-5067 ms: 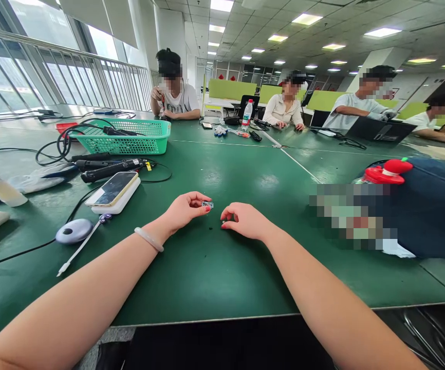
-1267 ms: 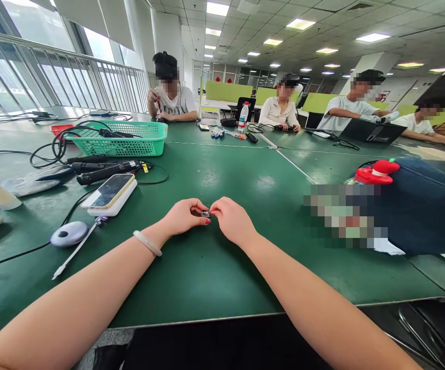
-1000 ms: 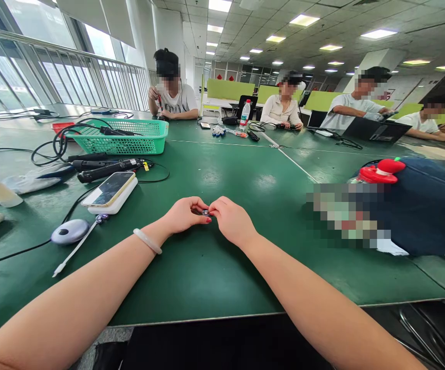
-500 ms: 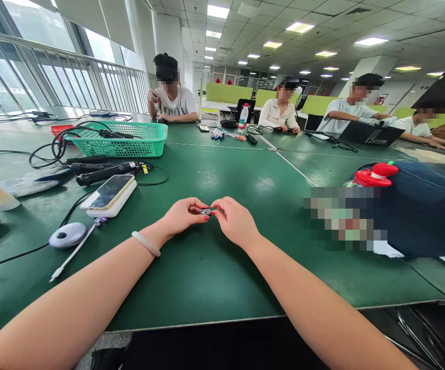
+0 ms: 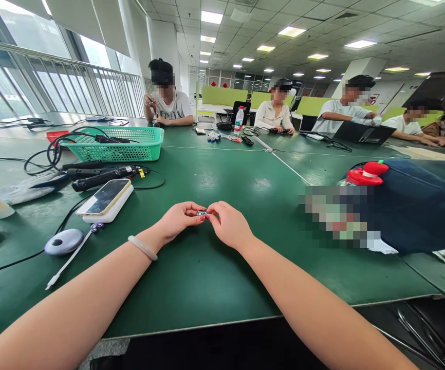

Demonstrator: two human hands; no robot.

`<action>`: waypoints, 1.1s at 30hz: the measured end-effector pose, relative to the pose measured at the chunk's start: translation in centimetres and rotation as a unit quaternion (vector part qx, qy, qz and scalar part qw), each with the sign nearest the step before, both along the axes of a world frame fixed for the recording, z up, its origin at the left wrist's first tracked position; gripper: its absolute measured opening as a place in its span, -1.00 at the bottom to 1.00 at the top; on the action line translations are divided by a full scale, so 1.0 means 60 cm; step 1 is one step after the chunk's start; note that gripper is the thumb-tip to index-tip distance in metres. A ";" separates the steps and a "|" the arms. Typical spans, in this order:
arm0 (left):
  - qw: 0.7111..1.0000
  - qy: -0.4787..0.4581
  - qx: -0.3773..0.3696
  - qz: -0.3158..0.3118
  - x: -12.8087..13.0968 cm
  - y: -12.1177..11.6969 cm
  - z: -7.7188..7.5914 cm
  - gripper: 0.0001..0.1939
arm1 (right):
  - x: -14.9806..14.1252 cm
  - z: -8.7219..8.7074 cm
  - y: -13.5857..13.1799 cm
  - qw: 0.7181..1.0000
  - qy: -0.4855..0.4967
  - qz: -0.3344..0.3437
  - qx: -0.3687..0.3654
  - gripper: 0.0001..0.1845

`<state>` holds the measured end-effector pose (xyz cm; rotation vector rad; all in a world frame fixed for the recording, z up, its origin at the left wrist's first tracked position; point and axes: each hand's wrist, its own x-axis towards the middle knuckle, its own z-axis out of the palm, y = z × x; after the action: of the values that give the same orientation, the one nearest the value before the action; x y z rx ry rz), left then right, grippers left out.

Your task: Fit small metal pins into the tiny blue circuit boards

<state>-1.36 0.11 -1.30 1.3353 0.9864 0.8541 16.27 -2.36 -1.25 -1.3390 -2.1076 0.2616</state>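
A small dark piece with silvery, patterned detail (image 5: 202, 213) is pinched between my two hands above the green table (image 5: 222, 280). It is too small for me to tell its kind. My left hand (image 5: 180, 222), with a pale bangle (image 5: 142, 247) on the wrist, grips it from the left between thumb and fingers. From the other side, the thumb and fingertips of my right hand (image 5: 230, 226) close on its right end. The fingers hide part of the piece.
To the left lie a phone (image 5: 105, 197) on a white box, a lilac round device (image 5: 64, 242), black tools (image 5: 105, 177) and a green basket (image 5: 116, 146). A dark blue bag (image 5: 426, 210) and a red-lidded bottle (image 5: 365, 174) are at right. Several people sit across the table.
The view has shifted slightly, so the scene sits a little further left. My hands stay together on the small piece, with the right fingertips slightly closer to the left ones.
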 end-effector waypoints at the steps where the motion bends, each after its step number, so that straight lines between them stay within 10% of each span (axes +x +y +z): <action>1: 1.000 -0.007 -0.010 -0.002 0.000 0.000 0.000 -0.63 | 0.000 -0.001 0.001 1.000 -0.001 0.001 0.002 -0.84; 25: 0.989 -0.093 -0.106 -0.031 0.005 -0.005 0.007 -0.69 | -0.016 -0.008 0.000 0.996 -0.070 -0.004 0.047 -0.78; 30: 0.992 -0.063 -0.060 0.090 -0.020 0.017 0.007 -0.62 | -0.010 -0.016 0.011 1.000 -0.022 -0.008 0.004 -0.76; 33: 0.967 0.118 0.050 0.222 -0.066 0.040 0.013 -0.64 | 0.002 -0.018 0.021 0.999 0.012 -0.022 -0.031 -0.73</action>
<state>-5.32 2.52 -0.53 1.3418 1.4816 1.1082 16.37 -1.12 -2.34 -1.4092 -2.0622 0.3263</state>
